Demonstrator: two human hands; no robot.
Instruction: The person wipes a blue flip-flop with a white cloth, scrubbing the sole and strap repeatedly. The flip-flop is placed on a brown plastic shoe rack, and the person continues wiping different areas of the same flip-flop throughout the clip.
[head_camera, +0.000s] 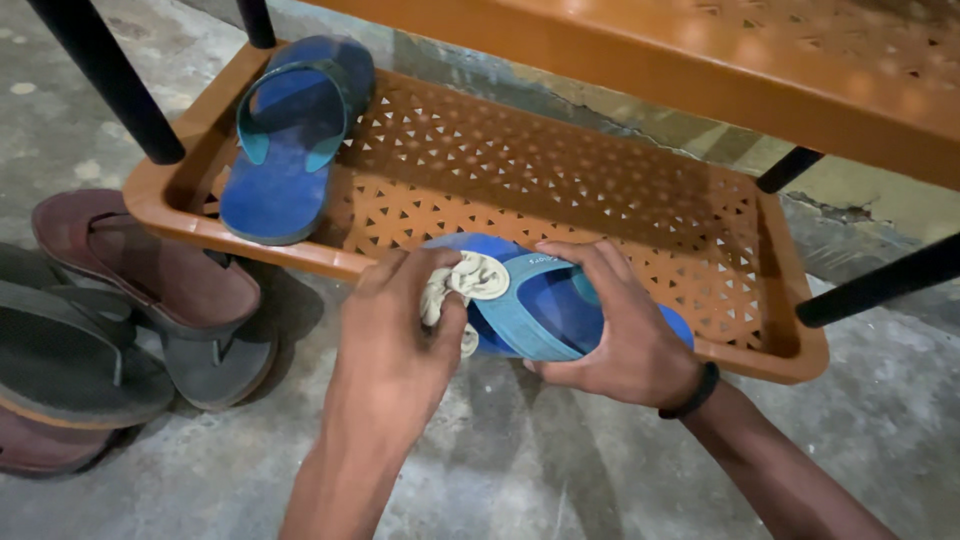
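The blue slide sandal (545, 310) has a smooth foam sole and a broad ribbed strap. It sits above the front rim of the orange plastic shoe rack (560, 190), whose lower shelf is perforated with small triangular holes. The right hand (625, 325) curls over the strap, its grip closed around the sandal, wrist banded in black. The left hand (400, 335) arches from below, its grip pinching a crumpled cream cloth (465, 285) against the sandal's toe end. A matching blue sandal (290, 140) lies on the shelf. Dark flat sandals (130, 300) rest on the rough concrete floor (520, 460).
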